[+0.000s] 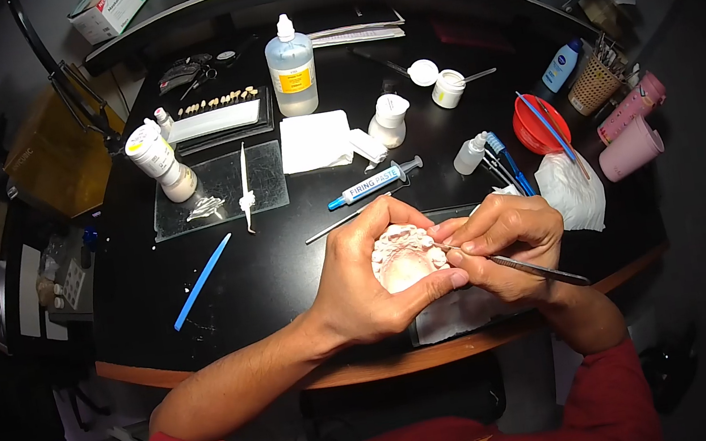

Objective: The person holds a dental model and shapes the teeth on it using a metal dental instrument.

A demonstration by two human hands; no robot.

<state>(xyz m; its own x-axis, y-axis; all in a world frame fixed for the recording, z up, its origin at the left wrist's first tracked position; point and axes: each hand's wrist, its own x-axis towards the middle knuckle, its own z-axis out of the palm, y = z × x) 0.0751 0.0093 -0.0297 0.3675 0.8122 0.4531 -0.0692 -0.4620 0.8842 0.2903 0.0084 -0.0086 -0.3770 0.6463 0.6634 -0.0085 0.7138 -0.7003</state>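
The black table (275, 272) fills the middle of the frame. At its near edge, in the lower centre, the left hand (362, 282) curls its thumb and fingers around a dental cast, while the right hand (518, 238), just right of it, pinches a slim metal tool between thumb and fingers. A dark glass slab (218, 172) lies left of centre, with a white-lidded container (156, 154) on its left part. Behind the slab is a shade-guide case (217, 120), and a clear bottle (293, 71) stands at upper centre, just behind a white pad (317, 142). To the right, a crumpled white tissue (572, 194) lies against a red bowl (528, 128), with a pink cup (632, 149) beside them. The cast (403, 258) is held above the table, its tooth row facing up; the hands hide part of its rim. A firing-paste syringe (375, 184) lies just beyond the left hand, and a blue stick (203, 281) lies well apart at left. The metal tool (545, 268) points at the cast's right side; whether its tip touches, I cannot tell.
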